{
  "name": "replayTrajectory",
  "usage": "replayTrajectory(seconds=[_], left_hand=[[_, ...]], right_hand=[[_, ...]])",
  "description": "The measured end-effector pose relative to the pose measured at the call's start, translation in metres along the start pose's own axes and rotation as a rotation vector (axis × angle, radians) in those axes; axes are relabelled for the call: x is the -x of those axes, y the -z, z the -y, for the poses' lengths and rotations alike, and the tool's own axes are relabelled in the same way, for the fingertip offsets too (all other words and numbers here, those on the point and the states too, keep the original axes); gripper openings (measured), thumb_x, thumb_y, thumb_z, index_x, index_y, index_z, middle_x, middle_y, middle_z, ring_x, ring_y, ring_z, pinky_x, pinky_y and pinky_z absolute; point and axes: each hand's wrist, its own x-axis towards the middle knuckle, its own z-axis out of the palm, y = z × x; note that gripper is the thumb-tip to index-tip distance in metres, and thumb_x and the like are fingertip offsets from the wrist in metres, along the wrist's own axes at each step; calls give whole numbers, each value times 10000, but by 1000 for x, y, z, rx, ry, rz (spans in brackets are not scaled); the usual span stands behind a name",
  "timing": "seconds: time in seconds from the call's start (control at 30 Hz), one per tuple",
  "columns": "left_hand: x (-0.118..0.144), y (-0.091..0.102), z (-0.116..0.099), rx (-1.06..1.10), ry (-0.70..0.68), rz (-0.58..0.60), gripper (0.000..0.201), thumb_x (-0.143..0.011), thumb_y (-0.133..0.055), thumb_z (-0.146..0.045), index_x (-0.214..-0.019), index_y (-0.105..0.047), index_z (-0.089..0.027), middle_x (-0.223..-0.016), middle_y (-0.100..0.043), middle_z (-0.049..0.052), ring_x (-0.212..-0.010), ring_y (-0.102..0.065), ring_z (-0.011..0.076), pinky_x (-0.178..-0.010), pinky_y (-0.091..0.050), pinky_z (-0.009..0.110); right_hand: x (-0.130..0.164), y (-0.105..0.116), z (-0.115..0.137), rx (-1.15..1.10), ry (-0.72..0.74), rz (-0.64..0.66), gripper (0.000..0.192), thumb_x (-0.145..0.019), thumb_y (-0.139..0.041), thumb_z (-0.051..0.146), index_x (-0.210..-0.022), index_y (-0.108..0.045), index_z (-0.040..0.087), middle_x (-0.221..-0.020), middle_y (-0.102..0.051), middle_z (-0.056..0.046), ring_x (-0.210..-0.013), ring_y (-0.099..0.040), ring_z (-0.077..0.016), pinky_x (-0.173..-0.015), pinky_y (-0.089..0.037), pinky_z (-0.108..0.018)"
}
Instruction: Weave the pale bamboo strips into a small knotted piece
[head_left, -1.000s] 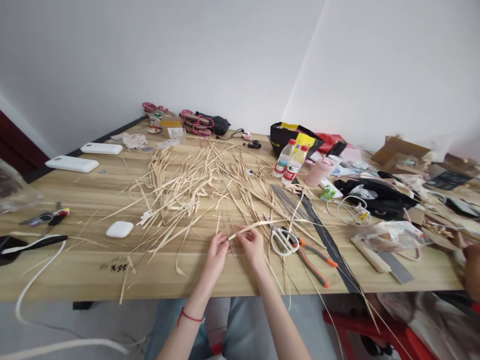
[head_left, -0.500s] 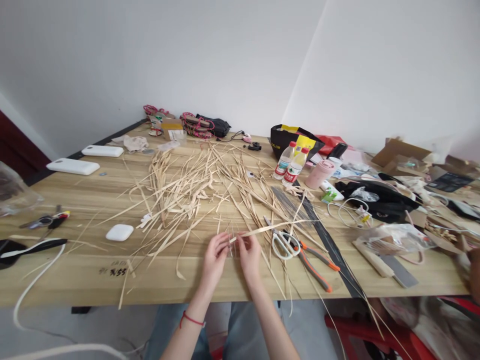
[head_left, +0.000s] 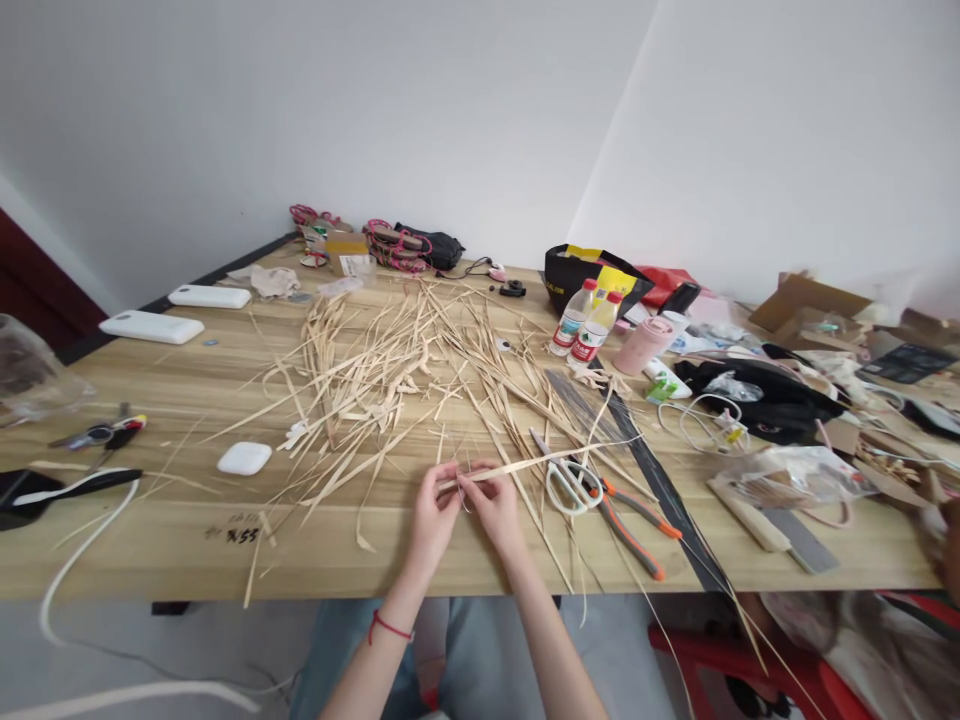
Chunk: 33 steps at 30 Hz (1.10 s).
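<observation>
Near the table's front edge, my left hand and my right hand meet, fingertips almost touching. Both are closed on a pale flat straw strip, whose long free end reaches out to the right above the scissors. Thin wires poke up between the fingers; how they join the strip is too small to make out. White-handled scissors lie right of my right hand, beside pliers with orange and grey handles. Beyond my hands spreads a large loose heap of straw strips.
A white case and white power banks lie on the left. Two water bottles, a pink cup and a black bag stand to the right. Another person's hand shows at the far right edge.
My right hand has shifted slightly left, its fingertips now closer to my left hand's. The strip's near end has moved left into my left fingers. The whole view has shifted a little.
</observation>
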Motion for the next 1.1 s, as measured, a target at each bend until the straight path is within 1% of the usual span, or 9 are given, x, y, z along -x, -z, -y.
replayTrajectory(seconds=[0.1, 0.33, 0.43, 0.53, 0.63, 0.7, 0.8, 0.9, 1.1], left_hand=[[3, 3, -1, -126, -81, -20, 287, -739, -536, -144, -1023, -514, -180, -1023, -599, 87, -890, -632, 173, -788, -527, 335], [14, 21, -20, -480, -340, 46, 96, -794, -513, -163, -864, -568, -198, -877, -607, 43, -811, -620, 164, -720, -528, 299], [16, 26, -32, -595, -438, 105, 169, -789, -489, -112, -876, -600, -206, -904, -631, 42, -857, -610, 173, -784, -505, 316], [16, 29, -40, -614, -465, 186, 198, -807, -473, -112, -883, -628, -211, -940, -651, 42, -884, -609, 168, -817, -487, 305], [15, 32, -43, -566, -423, 238, 170, -820, -493, -158, -830, -654, -210, -888, -674, 39, -827, -625, 163, -774, -493, 284], [14, 34, -42, -514, -361, 230, 137, -798, -536, -181, -779, -669, -208, -826, -688, 38, -779, -636, 169, -738, -498, 280], [8, 32, -39, -342, -159, 187, 57, -732, -620, -212, -747, -671, -193, -755, -705, 43, -727, -657, 184, -709, -513, 288], [0, 26, -37, -98, 72, 146, 160, -630, -712, -220, -765, -647, -164, -707, -705, 38, -694, -669, 184, -697, -526, 289], [-19, 10, -31, 74, 207, 100, 181, -551, -757, -235, -635, -635, -130, -617, -674, 31, -571, -619, 138, -594, -505, 249]], right_hand=[[0, 1, 1, 43, 5, 34, 214, -737, -638, 366, -739, -700, 161, -952, -636, -101, -806, -615, -203, -619, -516, -271], [0, 1, 2, 60, -40, 59, 237, -726, -647, 383, -752, -649, 148, -791, -650, -65, -612, -589, -154, -527, -474, -248], [-1, 2, -2, 51, -88, 44, 269, -697, -673, 395, -799, -632, 150, -720, -651, -49, -618, -598, -165, -551, -481, -260], [-1, 3, -7, 31, -126, 60, 283, -679, -687, 409, -780, -621, 153, -700, -657, -49, -638, -615, -175, -573, -487, -269], [-1, 4, -11, 1, -162, 75, 294, -667, -692, 428, -750, -607, 159, -694, -660, -49, -623, -625, -176, -564, -489, -270], [-1, 4, -11, -23, -182, 79, 301, -673, -685, 441, -746, -596, 163, -671, -651, -40, -594, -619, -168, -549, -485, -267], [-2, 5, -7, -71, -196, 73, 313, -676, -680, 457, -743, -574, 170, -654, -640, -29, -560, -604, -154, -531, -479, -260], [-3, 5, 0, -132, -204, 66, 335, -666, -689, 467, -763, -543, 182, -631, -632, -13, -502, -582, -138, -482, -464, -249], [-1, 1, 2, -161, -208, 96, 333, -725, -630, 490, -772, -469, 202, -591, -629, 6, -470, -602, -140, -459, -467, -239]])
